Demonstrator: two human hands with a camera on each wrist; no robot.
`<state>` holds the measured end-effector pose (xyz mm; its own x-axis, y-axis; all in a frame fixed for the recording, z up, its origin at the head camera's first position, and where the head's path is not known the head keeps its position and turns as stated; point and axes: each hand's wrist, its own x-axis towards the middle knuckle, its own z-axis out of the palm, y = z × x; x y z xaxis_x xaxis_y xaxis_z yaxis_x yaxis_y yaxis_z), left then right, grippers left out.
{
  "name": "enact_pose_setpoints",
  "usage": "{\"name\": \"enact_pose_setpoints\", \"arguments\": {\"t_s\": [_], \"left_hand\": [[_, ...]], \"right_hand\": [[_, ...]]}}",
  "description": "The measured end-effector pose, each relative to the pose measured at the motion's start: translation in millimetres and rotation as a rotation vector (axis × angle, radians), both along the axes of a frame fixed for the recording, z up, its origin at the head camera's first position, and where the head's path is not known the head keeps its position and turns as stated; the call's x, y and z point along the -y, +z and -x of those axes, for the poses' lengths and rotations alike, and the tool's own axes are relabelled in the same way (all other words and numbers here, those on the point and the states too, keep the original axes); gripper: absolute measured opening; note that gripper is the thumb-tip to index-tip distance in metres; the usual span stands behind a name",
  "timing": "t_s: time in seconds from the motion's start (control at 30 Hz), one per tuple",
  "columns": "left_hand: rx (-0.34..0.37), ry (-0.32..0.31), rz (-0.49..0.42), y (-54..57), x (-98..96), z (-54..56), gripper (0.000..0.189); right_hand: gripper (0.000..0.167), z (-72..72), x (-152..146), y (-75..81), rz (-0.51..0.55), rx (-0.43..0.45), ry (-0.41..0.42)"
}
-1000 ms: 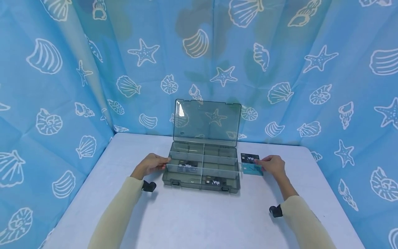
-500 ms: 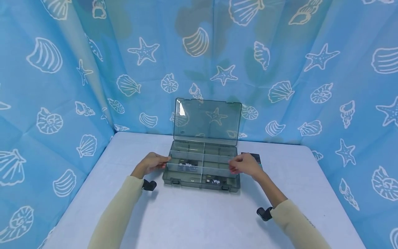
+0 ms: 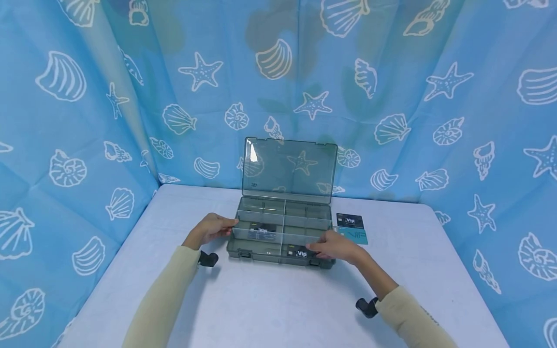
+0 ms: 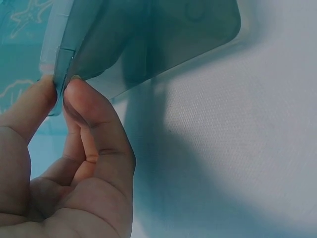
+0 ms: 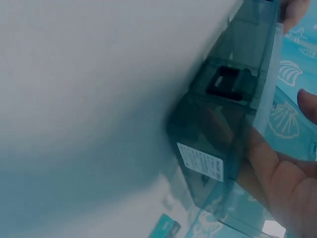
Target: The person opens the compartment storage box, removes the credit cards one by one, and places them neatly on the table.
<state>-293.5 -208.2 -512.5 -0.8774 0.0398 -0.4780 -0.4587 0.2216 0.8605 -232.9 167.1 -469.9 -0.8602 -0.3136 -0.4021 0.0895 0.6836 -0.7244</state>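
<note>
A translucent grey-green divided storage box stands on the table, its lid raised. My left hand pinches the box's left wall between thumb and index finger, as the left wrist view shows. My right hand reaches into the front right compartment, its fingertips right at the end of a black "Vip" card lying there. In the right wrist view its fingers go inside the box while the thumb stays apart above the rim. Another black Vip card lies in the middle left compartment.
Right of the box, a black Vip card and a teal card lie side by side on the white table. A blue shell-patterned curtain hangs behind and at both sides.
My right hand has moved left from the cards on the table, over the middle right compartment, then down into the front right one. My left hand has stayed on the box's left wall.
</note>
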Motion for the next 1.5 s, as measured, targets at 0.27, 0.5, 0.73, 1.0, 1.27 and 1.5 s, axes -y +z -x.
{"name": "enact_pose_setpoints", "arguments": {"t_s": [0.27,0.5,0.73,1.0,1.27,1.5], "left_hand": [[0.006,-0.002,-0.008,0.3,1.9,1.0,0.036],[0.016,0.014,0.002,0.4,3.5,0.7,0.037],[0.020,0.015,0.012,0.4,4.3,0.9,0.037],[0.021,0.015,0.012,1.5,4.7,0.9,0.037],[0.016,0.011,0.006,1.3,2.0,0.6,0.037],[0.012,0.008,-0.002,-0.5,1.5,1.6,0.037]], "right_hand": [[0.070,-3.1,1.2,-9.9,0.293,0.165,-0.127],[0.081,-2.2,5.4,-11.5,0.509,0.304,-0.226],[0.076,-0.1,5.3,-13.5,0.636,0.373,-0.293],[0.041,1.6,4.8,-18.5,0.627,0.324,-0.292],[0.029,0.4,11.5,-31.7,0.433,0.076,-0.251],[0.020,1.6,13.8,-36.2,0.363,-0.007,-0.295]]}}
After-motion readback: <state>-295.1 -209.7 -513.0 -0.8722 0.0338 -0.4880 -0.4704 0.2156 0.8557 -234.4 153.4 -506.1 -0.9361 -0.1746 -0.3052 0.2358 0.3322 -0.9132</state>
